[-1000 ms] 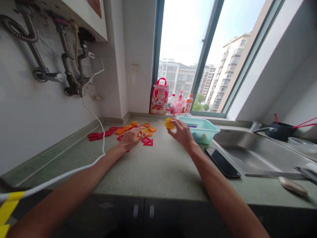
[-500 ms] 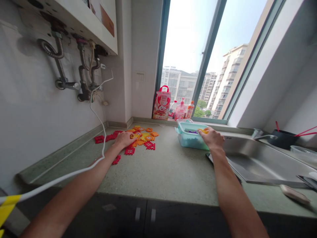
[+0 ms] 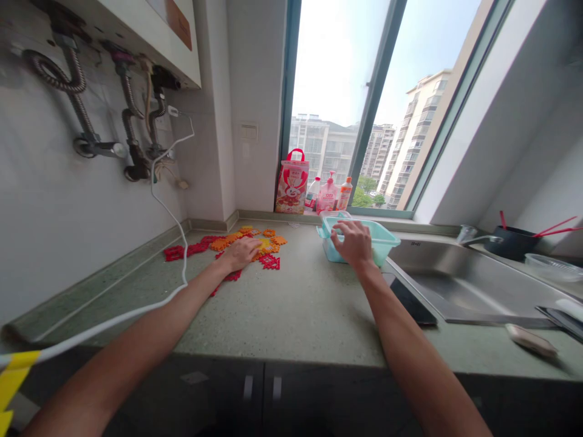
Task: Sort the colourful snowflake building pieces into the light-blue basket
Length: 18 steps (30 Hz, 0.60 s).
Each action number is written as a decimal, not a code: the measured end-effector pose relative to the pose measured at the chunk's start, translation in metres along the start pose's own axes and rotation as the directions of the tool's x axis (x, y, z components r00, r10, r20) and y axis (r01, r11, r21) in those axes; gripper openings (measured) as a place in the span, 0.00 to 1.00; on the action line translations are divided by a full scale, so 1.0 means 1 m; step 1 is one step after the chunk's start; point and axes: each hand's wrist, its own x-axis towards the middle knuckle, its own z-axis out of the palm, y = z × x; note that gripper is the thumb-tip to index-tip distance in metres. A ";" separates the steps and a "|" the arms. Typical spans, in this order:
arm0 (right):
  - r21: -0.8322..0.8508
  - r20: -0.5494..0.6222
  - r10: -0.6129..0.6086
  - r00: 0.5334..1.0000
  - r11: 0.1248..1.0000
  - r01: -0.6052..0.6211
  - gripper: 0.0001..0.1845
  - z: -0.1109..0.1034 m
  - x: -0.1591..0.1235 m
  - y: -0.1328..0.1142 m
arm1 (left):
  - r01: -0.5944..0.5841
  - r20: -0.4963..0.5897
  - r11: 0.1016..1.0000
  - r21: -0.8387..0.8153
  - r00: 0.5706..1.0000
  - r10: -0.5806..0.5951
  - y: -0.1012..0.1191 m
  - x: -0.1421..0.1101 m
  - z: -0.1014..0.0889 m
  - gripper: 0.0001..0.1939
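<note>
My left hand lies over a pile of notched plastic pieces, its fingers stretched over the orange and yellow ones. A yellow piece shows by its fingertips; what is under the palm is hidden. Red pieces trail to the left, and another red piece lies just right of the hand. My right hand is over the left part of a light teal plastic box, fingers bent and thumb apart, with nothing visible in it. The hand hides most of the box's inside.
A white cable hangs across the left side, in front of my left forearm. A dark flat device lies by the steel sink. Bottles and a pink bag stand at the window. Pipes run up the left wall.
My right hand has moved left across the box, and the yellow piece it held no longer shows. My left hand has shifted right over the pile. The view has shifted slightly.
</note>
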 end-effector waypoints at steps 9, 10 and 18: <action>0.209 0.131 -0.275 0.952 0.947 0.245 0.08 0.029 -0.010 -0.052 | -0.034 0.012 0.996 -0.080 0.999 0.035 -0.008 -0.002 0.004 0.19; 0.219 0.131 -0.283 0.950 0.943 0.250 0.08 0.030 -0.010 -0.053 | -0.028 0.005 0.996 -0.089 1.000 0.029 -0.008 -0.001 0.005 0.19; 0.317 0.109 -0.298 0.948 0.915 0.251 0.09 0.030 -0.010 -0.060 | 0.040 0.017 0.994 -0.099 0.999 -0.039 -0.003 -0.001 0.003 0.20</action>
